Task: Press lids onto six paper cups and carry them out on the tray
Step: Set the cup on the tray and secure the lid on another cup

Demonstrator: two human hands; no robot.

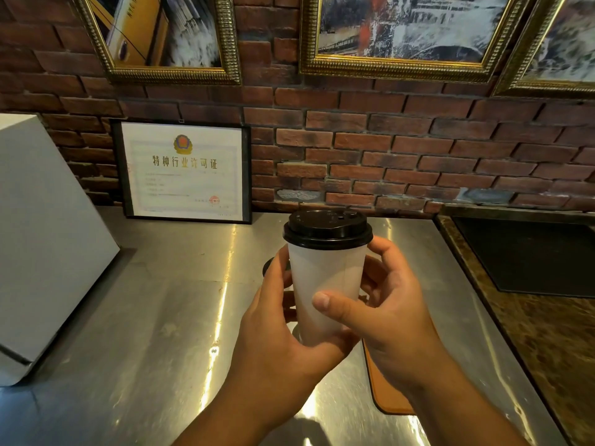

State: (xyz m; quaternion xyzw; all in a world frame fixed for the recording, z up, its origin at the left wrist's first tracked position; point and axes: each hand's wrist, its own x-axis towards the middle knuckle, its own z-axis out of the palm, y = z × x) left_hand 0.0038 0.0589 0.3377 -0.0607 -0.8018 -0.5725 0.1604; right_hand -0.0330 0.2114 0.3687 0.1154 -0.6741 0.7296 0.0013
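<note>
Paper cup [325, 284], one, lidded, in left hand [273, 320], right hand [389, 304], maybe one tray [389, 394]

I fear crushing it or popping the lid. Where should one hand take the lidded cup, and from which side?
Probably the upper wall of the paper cup, just under the black lid, coming level from the side. The cup is held upright and tapers downward, so it is widest there, and the lid's rim overhangs as a stop.
</note>
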